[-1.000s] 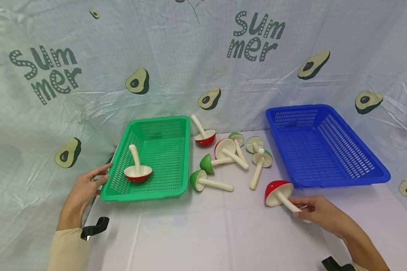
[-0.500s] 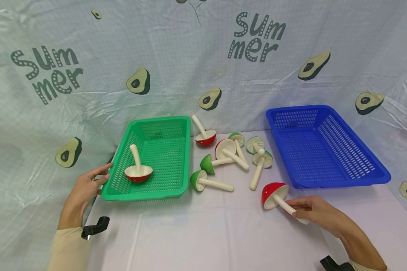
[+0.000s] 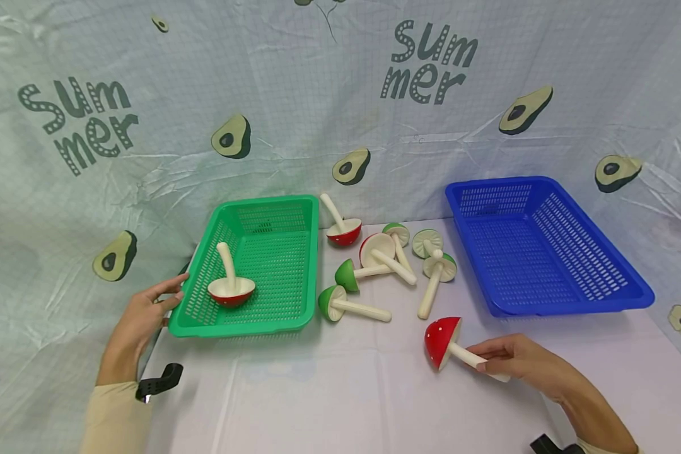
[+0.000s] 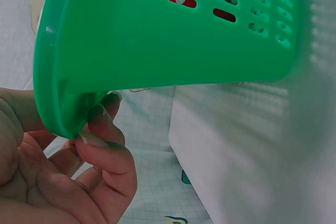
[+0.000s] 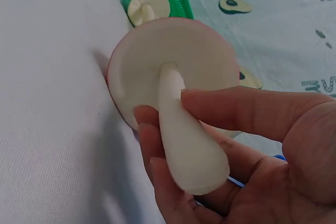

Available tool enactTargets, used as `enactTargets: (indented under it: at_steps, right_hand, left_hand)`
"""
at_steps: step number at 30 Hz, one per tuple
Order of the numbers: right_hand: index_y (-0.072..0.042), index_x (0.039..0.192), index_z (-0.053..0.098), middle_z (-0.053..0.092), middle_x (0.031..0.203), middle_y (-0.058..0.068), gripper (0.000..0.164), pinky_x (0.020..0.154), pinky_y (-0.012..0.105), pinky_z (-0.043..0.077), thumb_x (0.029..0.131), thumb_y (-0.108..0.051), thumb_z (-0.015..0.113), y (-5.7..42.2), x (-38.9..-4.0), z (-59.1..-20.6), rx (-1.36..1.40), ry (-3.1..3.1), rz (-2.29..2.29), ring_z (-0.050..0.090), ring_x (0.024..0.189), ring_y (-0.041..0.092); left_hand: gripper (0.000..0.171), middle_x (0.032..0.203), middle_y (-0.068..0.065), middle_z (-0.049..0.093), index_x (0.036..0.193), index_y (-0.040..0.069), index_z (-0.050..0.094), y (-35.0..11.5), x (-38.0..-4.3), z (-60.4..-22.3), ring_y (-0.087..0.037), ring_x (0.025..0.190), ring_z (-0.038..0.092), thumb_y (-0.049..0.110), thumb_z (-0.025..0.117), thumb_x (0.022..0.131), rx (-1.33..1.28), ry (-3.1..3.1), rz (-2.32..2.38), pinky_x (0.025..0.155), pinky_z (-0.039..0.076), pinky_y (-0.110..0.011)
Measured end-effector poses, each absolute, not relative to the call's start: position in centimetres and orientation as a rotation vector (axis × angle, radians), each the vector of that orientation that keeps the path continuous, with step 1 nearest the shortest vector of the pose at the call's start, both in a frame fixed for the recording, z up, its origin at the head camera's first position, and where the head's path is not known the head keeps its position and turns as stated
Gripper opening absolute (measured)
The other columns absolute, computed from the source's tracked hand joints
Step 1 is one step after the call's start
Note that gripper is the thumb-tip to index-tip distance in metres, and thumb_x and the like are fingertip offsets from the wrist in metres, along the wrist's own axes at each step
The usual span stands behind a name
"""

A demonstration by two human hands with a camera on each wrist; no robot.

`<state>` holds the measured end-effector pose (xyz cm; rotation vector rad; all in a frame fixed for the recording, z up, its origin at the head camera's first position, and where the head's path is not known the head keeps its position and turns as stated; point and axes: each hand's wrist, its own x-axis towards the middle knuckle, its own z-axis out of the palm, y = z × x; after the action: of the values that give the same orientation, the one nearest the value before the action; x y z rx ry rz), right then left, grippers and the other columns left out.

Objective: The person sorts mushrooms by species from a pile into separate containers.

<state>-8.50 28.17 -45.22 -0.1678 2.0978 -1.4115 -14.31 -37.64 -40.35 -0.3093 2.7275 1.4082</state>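
Note:
My right hand (image 3: pixel 519 366) pinches the cream stem of a red-capped toy mushroom (image 3: pixel 442 343) between thumb and fingers, in front of the blue basket. Its white-dotted cap points left; the right wrist view shows the pale underside of this mushroom (image 5: pixel 173 40). At the left, my left hand (image 3: pixel 144 315) holds the rim of a green basket (image 3: pixel 314 271), fingers curled under the edge in the left wrist view, where the green wall (image 4: pixel 157 45) fills the top. One red-capped mushroom (image 3: pixel 231 291) stands cap-down inside the green basket.
Between the baskets lie several green-capped mushrooms (image 3: pixel 363 310), a red-capped mushroom (image 3: pixel 377 251) with its underside up, and another red-capped mushroom (image 3: pixel 343 232) at the back. A blue basket (image 3: pixel 567 306) sits at the right. Behind hangs a patterned cloth (image 3: pixel 295 75).
My right hand has moved slightly left and towards me with the red-capped mushroom, whose cap has turned further left. My left hand stays at the green basket's rim.

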Motion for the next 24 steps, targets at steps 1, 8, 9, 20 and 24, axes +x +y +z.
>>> enactTargets:
  at_steps: [1,8,9,20,24]
  right_hand:
    - [0.007,0.13,0.065,0.07,0.113,0.014,0.041,0.077,0.031,0.051,0.095,-0.014,0.069,28.1,-8.5,-45.3,-0.177,2.097,-1.411,0.06,0.095,0.02]
    - [0.007,0.129,0.065,0.071,0.114,0.016,0.042,0.076,0.032,0.053,0.094,-0.016,0.07,27.7,-8.6,-45.2,-0.218,2.045,-1.436,0.064,0.095,0.022]
    - [0.007,0.129,0.064,0.07,0.115,0.017,0.043,0.077,0.032,0.053,0.094,-0.016,0.07,27.7,-8.6,-45.2,-0.215,2.035,-1.443,0.064,0.096,0.022]
    - [0.004,0.141,0.056,0.068,0.123,0.011,0.05,0.086,0.036,0.054,0.099,-0.021,0.066,26.7,-9.4,-44.3,-0.121,1.912,-1.569,0.06,0.107,0.027]
    - [0.003,0.143,0.054,0.067,0.127,0.014,0.048,0.09,0.036,0.054,0.101,-0.018,0.062,26.4,-9.8,-43.8,-0.162,1.823,-1.64,0.062,0.113,0.028]
  left_hand:
    - [0.054,0.136,-0.013,0.043,0.157,0.01,0.039,-37.6,-14.3,-40.3,-0.005,0.084,0.056,0.028,0.051,0.108,-0.308,2.729,1.409,0.067,0.052,-0.029]
    - [0.053,0.136,-0.013,0.043,0.157,0.009,0.039,-37.6,-14.3,-40.4,-0.006,0.084,0.056,0.027,0.05,0.108,-0.287,2.747,1.398,0.067,0.052,-0.03]
    - [0.053,0.136,-0.013,0.043,0.157,0.009,0.039,-37.7,-14.3,-40.4,-0.006,0.083,0.056,0.027,0.05,0.109,-0.286,2.745,1.4,0.067,0.052,-0.03]
    - [0.054,0.137,-0.013,0.042,0.157,0.009,0.038,-37.6,-14.4,-40.4,-0.005,0.082,0.056,0.027,0.051,0.108,-0.315,2.728,1.411,0.067,0.051,-0.03]
    - [0.053,0.139,-0.016,0.042,0.157,0.009,0.039,-37.5,-14.4,-40.4,-0.005,0.083,0.056,0.027,0.051,0.108,-0.317,2.741,1.399,0.067,0.052,-0.03]
